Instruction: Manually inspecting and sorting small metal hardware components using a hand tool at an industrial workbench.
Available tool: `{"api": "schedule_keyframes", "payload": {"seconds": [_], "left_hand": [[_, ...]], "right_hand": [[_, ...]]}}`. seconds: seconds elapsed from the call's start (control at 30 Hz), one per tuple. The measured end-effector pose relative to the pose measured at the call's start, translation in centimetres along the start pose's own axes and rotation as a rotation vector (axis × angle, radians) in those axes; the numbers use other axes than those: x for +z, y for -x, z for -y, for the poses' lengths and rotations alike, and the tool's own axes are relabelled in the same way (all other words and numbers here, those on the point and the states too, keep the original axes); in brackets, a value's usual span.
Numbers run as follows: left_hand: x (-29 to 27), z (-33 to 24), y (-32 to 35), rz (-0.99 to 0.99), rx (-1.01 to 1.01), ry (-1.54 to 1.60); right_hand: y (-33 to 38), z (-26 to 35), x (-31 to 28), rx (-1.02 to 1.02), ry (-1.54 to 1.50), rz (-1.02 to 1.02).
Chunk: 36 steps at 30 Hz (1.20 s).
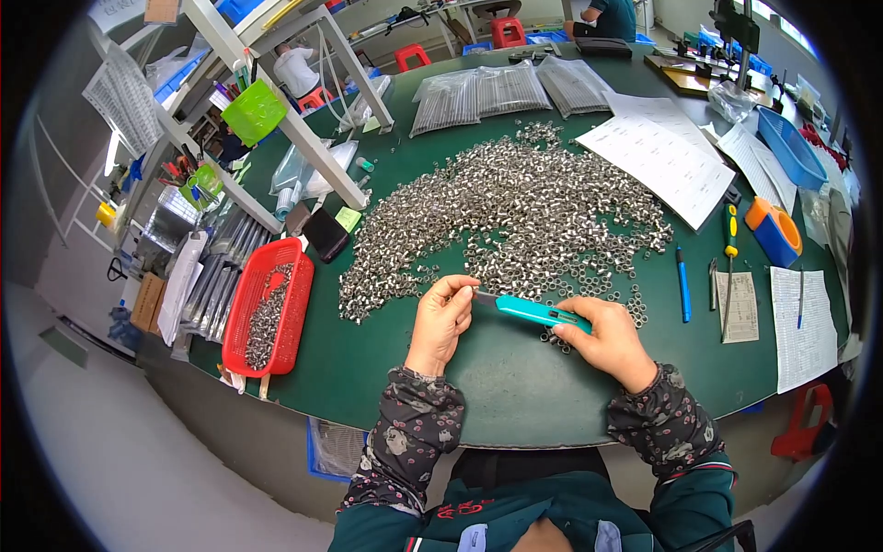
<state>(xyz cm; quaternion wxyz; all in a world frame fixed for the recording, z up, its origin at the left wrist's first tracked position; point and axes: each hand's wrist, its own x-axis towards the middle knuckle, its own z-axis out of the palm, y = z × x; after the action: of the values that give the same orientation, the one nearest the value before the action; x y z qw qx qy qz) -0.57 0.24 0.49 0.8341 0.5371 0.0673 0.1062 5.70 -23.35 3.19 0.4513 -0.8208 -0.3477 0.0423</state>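
My right hand (609,342) grips a turquoise utility knife (535,310), its thumb along the handle and the blade out toward the left. At the blade's tip my left hand (440,322) is closed in a pinch. What lies between its fingertips is too small and covered to make out. Just beyond both hands spreads a wide heap of small shiny metal rings (515,207) on the green table (515,396). A few loose rings lie under and beside the knife and the right fingers.
Left stands a red basket (301,313) partly filled with rings, near a black phone (326,235). Bagged metal parts (501,92) lie at the back. To the right are paper sheets (658,152), a blue pen (683,283), a screwdriver (730,230) and a blue-orange tape dispenser (774,232).
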Motion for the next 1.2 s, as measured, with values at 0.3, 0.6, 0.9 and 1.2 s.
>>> {"api": "schedule_keyframes", "payload": {"seconds": [0.3, 0.6, 0.9, 1.2], "left_hand": [[-0.2, -0.2, -0.1, -0.008, -0.094, 0.214], [0.3, -0.2, -0.1, 0.017, -0.095, 0.25], [-0.1, 0.1, -0.2, 0.105, -0.117, 0.242], [0.1, 0.1, -0.2, 0.03, -0.032, 0.203]], "right_hand": [[0.0, 0.6, -0.2, -0.183, 0.106, -0.319], [0.1, -0.2, 0.2, -0.106, 0.058, -0.144], [0.1, 0.3, -0.1, -0.107, 0.115, -0.14], [-0.2, -0.2, -0.2, 0.019, -0.037, -0.037]]}}
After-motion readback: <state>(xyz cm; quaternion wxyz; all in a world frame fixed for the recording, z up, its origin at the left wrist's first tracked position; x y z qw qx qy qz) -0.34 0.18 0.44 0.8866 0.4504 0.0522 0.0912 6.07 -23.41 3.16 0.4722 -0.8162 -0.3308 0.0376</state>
